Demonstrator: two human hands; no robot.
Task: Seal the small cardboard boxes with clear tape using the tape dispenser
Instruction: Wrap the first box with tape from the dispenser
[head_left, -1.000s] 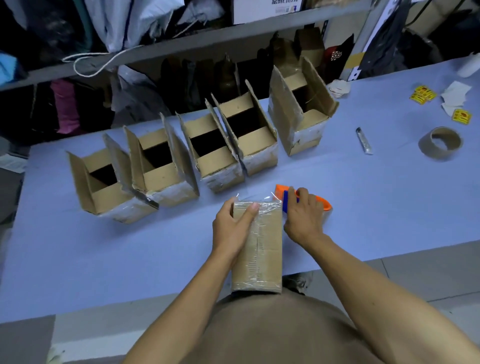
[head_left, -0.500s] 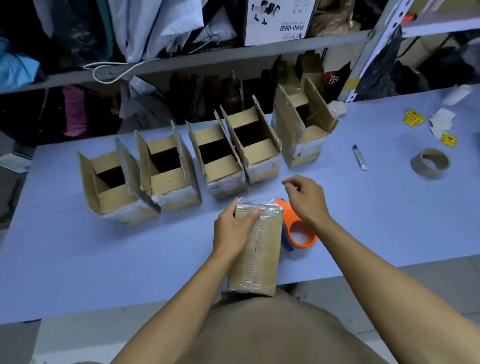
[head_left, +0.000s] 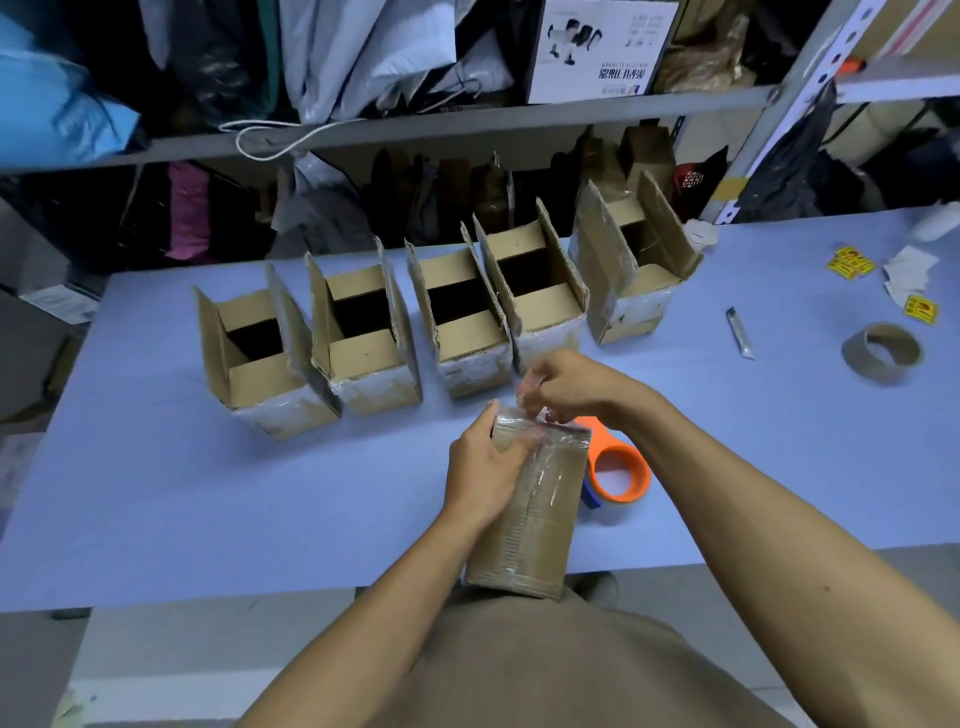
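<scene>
Five open boxes (head_left: 363, 332) are standing in a row across the far half of the blue table (head_left: 156, 493), flaps up, their lower edges already taped; they are waiting their turn. Moving right from them, the left hand (head_left: 485, 467) is gripping the closed box (head_left: 530, 514), fingers wrapped round its upper left side, thumb lying over the taped top edge. This box is standing tilted at the near edge of the table, its bottom end leaning toward the person's body. Just above its top, the right hand (head_left: 569, 387) is pinching the loose end of the clear tape (head_left: 540, 415), fingers curled on the film.

That loose end is looking crinkled, so it is likely risking a fold onto itself or onto the fingers, which would leave a wrinkled, weak seal over the top edge. The box is also hanging partly off the table; if the left grip is easing while the right is pressing down, the box could be slipping toward the lap.

Further right, the orange tape dispenser (head_left: 618, 473) is lying on the table just beside the box, touched by neither hand. Well apart to the right, a small knife (head_left: 740, 332) and an empty cardboard tape core (head_left: 882, 352) are lying idle.
</scene>
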